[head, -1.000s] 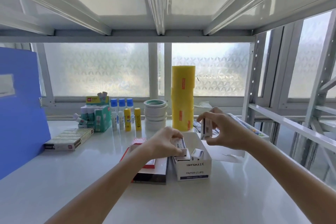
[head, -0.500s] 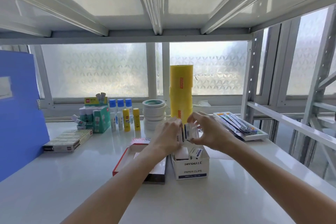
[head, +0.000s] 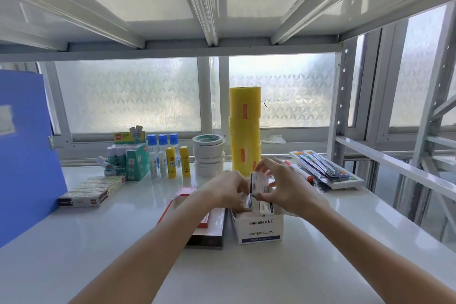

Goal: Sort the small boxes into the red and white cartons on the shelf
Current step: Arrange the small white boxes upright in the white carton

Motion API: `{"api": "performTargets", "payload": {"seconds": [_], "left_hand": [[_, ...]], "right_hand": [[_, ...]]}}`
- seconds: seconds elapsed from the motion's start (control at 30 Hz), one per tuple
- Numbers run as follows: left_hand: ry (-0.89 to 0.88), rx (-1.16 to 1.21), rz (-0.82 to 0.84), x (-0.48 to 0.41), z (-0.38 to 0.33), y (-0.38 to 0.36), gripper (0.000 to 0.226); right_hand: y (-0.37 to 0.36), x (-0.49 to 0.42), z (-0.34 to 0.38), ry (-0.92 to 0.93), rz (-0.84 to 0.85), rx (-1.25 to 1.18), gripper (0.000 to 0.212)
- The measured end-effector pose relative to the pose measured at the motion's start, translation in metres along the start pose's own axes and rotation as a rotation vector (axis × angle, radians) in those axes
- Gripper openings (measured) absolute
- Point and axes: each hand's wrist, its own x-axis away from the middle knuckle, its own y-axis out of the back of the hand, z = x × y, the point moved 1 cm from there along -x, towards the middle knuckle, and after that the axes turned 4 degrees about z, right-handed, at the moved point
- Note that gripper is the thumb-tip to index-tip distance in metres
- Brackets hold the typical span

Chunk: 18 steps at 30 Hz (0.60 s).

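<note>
White enamelled steel forms the shelf [head: 308,266] on which you work; the whole task sits at its centre. On it, the red carton [head: 197,227] lies low and flat, just beside and to the left of the upright white carton [head: 259,229], whose front reads "PAPER CLIPS". Both cartons are open at the top. Your left hand [head: 225,190] reaches over the gap between them, fingers curled narrow around a small box at the white carton's left rim; how firmly it is pinched cannot be told, as the knuckles hide the contact. Your right hand [head: 286,187] holds another small box [head: 259,181] upright above the white carton, thumb below and fingertips [head: 259,168] on its top edge, a narrow pinch. More small boxes stand packed inside the carton beneath your hands.

To do this step well, judge the slot before you lower: the row already looks snug, so keep the box vertical and square to its neighbours, and let the left hand press the standing boxes aside to open room. Lower the box by its upper edge so your fingers clear the carton wall. Steady the light carton, which would probably slide or tip under a sideways push.
</note>
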Motion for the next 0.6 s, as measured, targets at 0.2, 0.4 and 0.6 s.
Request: {"api": "performTargets", "payload": {"seconds": [0.2,0.4,0.6], "left_hand": [[0.095,0.026,-0.015,0.002,-0.005,0.001,0.022],[0.155,-0.094,-0.058,-0.003,-0.011,-0.001,0.034],[0.110,-0.160,-0.102,0.002,-0.012,-0.004,0.019]], "right_hand": [[0.004,-0.021,0.000,-0.115,0.356,0.056,0.055],[0.003,-0.038,0.011,-0.137,0.538,0.211,0.039],[-0.006,-0.035,0.005,-0.091,0.465,0.237,0.031]]}}
